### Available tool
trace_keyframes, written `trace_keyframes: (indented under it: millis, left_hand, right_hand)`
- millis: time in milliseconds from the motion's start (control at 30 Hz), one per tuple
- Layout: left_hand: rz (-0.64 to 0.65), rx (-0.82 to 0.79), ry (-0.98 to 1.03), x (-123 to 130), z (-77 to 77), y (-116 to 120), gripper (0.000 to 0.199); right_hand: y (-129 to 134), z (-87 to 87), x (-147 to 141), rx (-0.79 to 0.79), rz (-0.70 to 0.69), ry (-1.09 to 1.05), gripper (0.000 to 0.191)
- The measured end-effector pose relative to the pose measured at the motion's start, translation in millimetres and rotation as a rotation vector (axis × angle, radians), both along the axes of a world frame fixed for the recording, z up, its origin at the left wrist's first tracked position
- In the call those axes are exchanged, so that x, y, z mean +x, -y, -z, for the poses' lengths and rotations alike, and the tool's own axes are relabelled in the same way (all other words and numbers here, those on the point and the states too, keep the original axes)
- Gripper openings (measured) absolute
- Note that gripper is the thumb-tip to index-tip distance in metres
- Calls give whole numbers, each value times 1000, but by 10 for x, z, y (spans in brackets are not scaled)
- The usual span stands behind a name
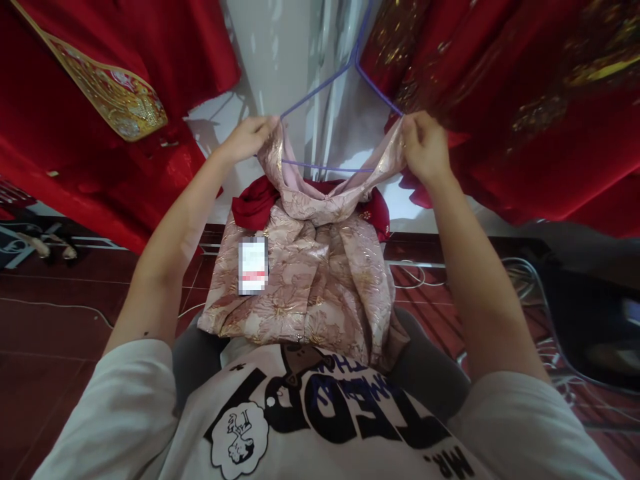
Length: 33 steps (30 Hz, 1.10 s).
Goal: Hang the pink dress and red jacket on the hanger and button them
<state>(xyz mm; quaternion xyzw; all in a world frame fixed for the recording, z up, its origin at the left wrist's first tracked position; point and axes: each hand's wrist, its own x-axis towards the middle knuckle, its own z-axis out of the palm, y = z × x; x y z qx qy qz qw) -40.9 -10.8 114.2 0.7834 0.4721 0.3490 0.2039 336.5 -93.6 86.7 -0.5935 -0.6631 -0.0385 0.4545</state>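
Head cam: L hand (249, 138) is pinching the left shoulder edge of the pink floral garment (287, 313) w/ fingers closed, & R hand (429, 148) is gripping the right edge likewise, both near the ends of a purple hanger (320, 89), far side. The garment is draping down nearer, over the lap, w/ a white tag (253, 263) lying on its left & red cloth (254, 205) showing behind. Red gold-trimmed clothes (197, 50) are hanging far L & R.

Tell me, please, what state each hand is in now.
Left hand: closed, holding the pink garment by one end of the purple hanger.
Right hand: closed, holding the garment's other side.
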Motion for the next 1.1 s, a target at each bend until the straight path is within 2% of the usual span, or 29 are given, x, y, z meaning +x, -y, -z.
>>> trace_keyframes:
  millis: [100,167,233,267,333,400,467,533,600,667,767,867,967,1100]
  left_hand:
    - [0,-168,175,-200,140,-41,79]
    - [-99,-247,204,-384,339,-49,62]
    - [-204,-385,28,-541,583,-28,58]
    - [-231,-411,-52,-597,703,-9,64]
    - [-203,-508,-147,-657,895,28,72]
    - [-137,-586,-204,-654,991,45,63]
    - [-118,-588,-229,-610,981,37,50]
    - [-137,-534,-165,-553,886,27,45]
    - [-127,-511,-10,-512,748,41,48]
    - [-86,-556,161,-495,611,81,47]
    - [-17,-620,342,-492,487,139,42]
    - [23,-637,477,-482,473,128,39]
    - [-10,-599,552,-477,493,56,32]
    - [-19,-418,450,-543,468,-58,33]
  right_hand:
    - [-3,28,29,27,1,18,28]
    - [-5,36,33,20,-4,5,28]
    - [0,32,20,14,-13,-11,27]
    - [7,25,11,12,-15,-15,27]
    - [28,8,-7,9,-10,-15,26]
    - [51,-6,-15,6,-6,-9,25]
    - [63,-10,-10,8,-9,-8,25]
    - [57,-4,5,12,-20,-17,25]
    - [39,9,21,21,-45,-35,24]
    - [20,22,30,32,-74,-56,23]
    - [11,31,25,47,-98,-83,22]
    - [26,21,12,45,-101,-98,21]
    - [44,7,10,23,-94,-83,21]
    - [47,11,25,53,-83,-34,23]
